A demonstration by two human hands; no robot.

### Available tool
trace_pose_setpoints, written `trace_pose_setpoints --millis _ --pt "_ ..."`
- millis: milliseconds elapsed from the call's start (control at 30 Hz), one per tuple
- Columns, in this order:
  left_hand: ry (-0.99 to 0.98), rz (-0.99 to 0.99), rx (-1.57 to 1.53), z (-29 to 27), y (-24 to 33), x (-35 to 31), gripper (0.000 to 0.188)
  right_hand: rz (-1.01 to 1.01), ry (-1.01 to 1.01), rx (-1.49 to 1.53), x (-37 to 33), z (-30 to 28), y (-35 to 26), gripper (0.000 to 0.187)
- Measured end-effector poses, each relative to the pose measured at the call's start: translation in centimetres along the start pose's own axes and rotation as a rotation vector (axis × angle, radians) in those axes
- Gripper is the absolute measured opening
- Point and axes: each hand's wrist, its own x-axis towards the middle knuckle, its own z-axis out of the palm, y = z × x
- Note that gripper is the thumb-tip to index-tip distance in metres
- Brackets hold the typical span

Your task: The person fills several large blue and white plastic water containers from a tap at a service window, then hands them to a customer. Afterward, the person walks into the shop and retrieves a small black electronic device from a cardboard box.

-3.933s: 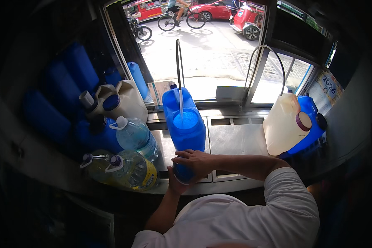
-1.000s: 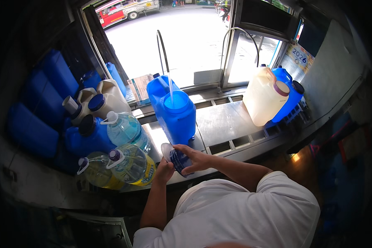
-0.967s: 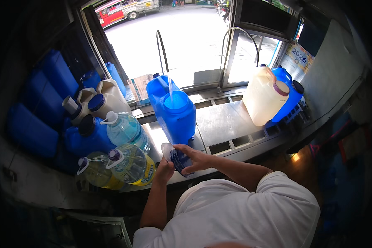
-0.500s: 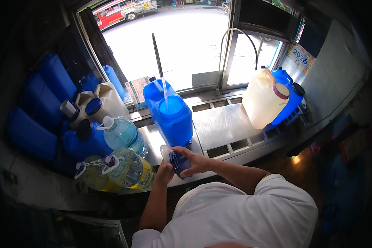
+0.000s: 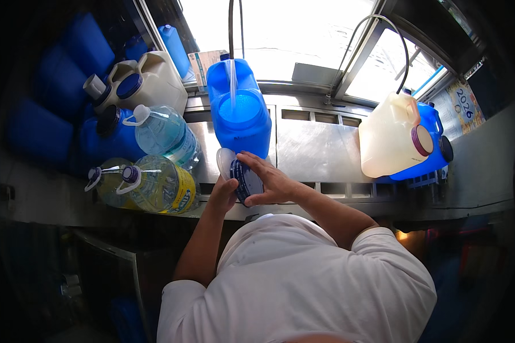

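In front of my body, my two hands come together just below the wide mouth of a blue water jug [image 5: 243,137]. My left hand [image 5: 223,194] is closed on a whitish round inner lid [image 5: 226,162], its thumb near the edge of a dark blue screw cap [image 5: 246,182]. My right hand [image 5: 273,186] wraps round that cap, fingers over its top and thumb along its lower side. The cap and the inner lid sit side by side, tilted. A clear stream of water [image 5: 233,86] runs from above into the jug, where the surface looks bubbly.
Several clear bottles [image 5: 160,186] stand at the left, with white and blue jugs [image 5: 160,83] behind them. On the right, a cream jug [image 5: 389,134] with a purple cap stands before another blue jug [image 5: 432,154]. The metal counter [image 5: 315,143] has slots; a black hose [image 5: 403,51] arches above.
The view has tilted and turned, so the counter and hands sit higher in the picture. Both hands still hold the cap and inner lid, with the right fingers spread more across the cap.
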Motion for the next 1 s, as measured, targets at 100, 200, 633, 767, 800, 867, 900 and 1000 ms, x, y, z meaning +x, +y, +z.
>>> trace_pose_setpoints --millis 100,200,633,767,800,867,900,1000 --pt "0.073 0.099 0.015 0.6 0.1 0.5 0.108 -0.096 0.05 0.089 0.1 -2.2 1.7 0.094" --pt "0.152 0.232 0.023 0.3 0.7 0.9 0.112 -0.154 0.247 0.245 0.8 -4.6 4.5 0.073" --pt "0.345 0.425 0.038 0.3 1.7 3.7 0.118 -0.126 0.488 0.144 12.1 -7.7 13.3 0.055" --pt "0.374 0.402 0.094 0.0 2.4 4.2 0.123 -0.168 0.558 0.045 12.5 -6.9 14.0 0.063" --pt "0.375 0.409 0.111 0.0 2.5 4.2 0.123 -0.172 0.558 0.036 12.5 -6.8 14.1 0.064" --pt "0.363 0.422 0.138 0.0 2.6 4.5 0.122 -0.18 0.559 0.025 12.5 -6.8 14.3 0.066" --pt "0.366 0.447 0.138 0.0 2.7 4.6 0.119 -0.186 0.562 0.021 12.6 -6.9 14.4 0.067" --pt "0.387 0.476 0.166 0.1 2.9 4.7 0.115 -0.18 0.565 0.041 12.7 -6.8 14.5 0.069"
